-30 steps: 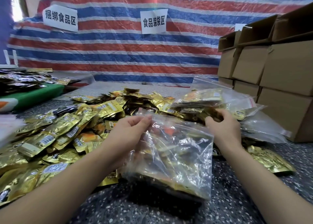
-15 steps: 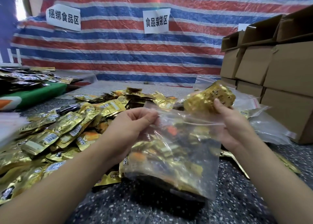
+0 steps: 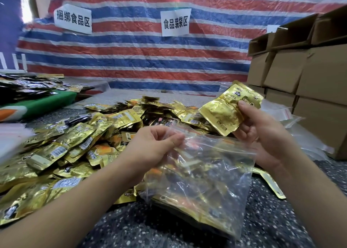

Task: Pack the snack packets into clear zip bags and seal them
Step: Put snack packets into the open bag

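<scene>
Left hand (image 3: 155,148) has thumb and fingers pinched tight on the top left edge of the zip bag (image 3: 202,174), holding its mouth open. Right hand (image 3: 262,133) is curled around a small bunch of gold packets (image 3: 227,110), two at least, can't tell exactly, held just above the bag's right corner. The bag is upright on the table (image 3: 272,219), maybe half full of gold packets, too jumbled to count. Left of the bag and behind it there's a big pile (image 3: 78,144) of loose ones, dozens. Right of the bag, stacked boxes (image 3: 304,75), six or so visible, with empty clear bags (image 3: 304,135) in front of them.
</scene>
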A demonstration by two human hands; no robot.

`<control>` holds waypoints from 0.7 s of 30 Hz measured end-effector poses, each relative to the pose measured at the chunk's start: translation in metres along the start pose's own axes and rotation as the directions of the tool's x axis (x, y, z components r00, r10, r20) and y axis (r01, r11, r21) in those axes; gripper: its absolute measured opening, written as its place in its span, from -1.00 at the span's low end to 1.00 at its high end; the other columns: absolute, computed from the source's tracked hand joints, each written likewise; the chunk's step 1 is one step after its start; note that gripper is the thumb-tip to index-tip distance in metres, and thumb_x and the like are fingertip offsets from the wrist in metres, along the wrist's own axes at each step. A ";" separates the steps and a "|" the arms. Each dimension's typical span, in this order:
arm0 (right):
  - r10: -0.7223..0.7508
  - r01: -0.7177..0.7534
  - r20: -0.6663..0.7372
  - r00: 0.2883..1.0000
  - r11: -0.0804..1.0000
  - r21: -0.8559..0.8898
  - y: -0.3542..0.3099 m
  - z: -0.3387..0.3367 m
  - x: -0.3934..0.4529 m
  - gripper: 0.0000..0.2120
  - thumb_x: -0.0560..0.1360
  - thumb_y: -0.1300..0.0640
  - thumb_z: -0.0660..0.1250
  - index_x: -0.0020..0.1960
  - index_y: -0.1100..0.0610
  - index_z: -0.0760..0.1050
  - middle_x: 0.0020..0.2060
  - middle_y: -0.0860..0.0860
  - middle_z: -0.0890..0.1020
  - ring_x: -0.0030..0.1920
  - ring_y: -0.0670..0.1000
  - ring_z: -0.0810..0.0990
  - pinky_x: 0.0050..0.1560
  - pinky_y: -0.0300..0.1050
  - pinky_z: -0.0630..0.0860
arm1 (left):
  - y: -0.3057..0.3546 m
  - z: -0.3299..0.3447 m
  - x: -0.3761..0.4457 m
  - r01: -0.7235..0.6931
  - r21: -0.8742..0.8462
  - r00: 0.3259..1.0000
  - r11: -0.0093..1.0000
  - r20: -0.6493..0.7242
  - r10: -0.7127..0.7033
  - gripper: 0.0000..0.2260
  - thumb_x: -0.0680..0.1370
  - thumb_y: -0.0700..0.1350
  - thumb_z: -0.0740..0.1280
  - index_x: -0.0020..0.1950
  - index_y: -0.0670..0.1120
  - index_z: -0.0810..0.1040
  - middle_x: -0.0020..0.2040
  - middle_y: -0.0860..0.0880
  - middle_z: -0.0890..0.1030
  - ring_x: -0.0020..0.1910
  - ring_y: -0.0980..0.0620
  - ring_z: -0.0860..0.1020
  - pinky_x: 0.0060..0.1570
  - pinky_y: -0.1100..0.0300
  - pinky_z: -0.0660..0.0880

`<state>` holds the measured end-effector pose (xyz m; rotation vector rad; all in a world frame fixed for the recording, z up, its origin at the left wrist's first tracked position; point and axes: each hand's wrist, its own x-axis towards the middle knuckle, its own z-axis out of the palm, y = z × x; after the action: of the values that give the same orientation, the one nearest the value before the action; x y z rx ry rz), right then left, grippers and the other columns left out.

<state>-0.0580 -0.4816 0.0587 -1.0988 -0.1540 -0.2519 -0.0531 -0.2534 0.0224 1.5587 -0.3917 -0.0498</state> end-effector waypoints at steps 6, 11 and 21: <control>0.003 -0.001 0.047 0.999 0.999 -0.044 -0.003 0.004 -0.004 -0.89 0.57 0.12 0.31 0.01 0.17 0.51 -0.42 -0.04 0.63 -0.44 -0.12 0.63 -0.45 -0.32 0.54 | -0.002 0.002 0.001 -0.048 0.036 0.999 0.998 -0.025 0.049 -0.86 0.46 -0.11 0.44 -0.14 -0.19 0.67 -0.35 -0.04 0.67 -0.48 0.13 0.57 -0.50 0.35 0.45; -0.220 0.208 0.006 0.976 0.914 -0.349 -0.002 0.002 -0.004 -0.87 0.51 0.11 0.40 0.04 0.09 0.57 -0.21 0.00 0.73 -0.22 0.03 0.73 -0.35 -0.16 0.62 | -0.005 0.002 0.001 -0.114 0.139 0.990 0.984 -0.065 0.124 -0.85 0.47 -0.12 0.47 -0.18 -0.21 0.66 -0.32 -0.10 0.68 -0.50 0.10 0.54 -0.51 0.34 0.42; -0.192 0.267 0.225 0.955 0.888 -0.375 -0.003 0.003 -0.011 -0.78 0.29 -0.06 0.47 -0.07 -0.04 0.69 -0.09 0.02 0.73 -0.13 0.02 0.72 -0.27 -0.07 0.66 | -0.005 0.003 0.000 -0.136 0.245 0.980 0.960 -0.111 0.168 -0.80 0.33 0.02 0.53 -0.30 -0.09 0.65 -0.35 -0.03 0.67 -0.52 0.16 0.52 -0.50 0.36 0.43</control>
<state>-0.0697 -0.4788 0.0598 -1.5180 -0.4135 -0.4086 -0.0528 -0.2566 0.0178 1.7511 -0.4239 0.2260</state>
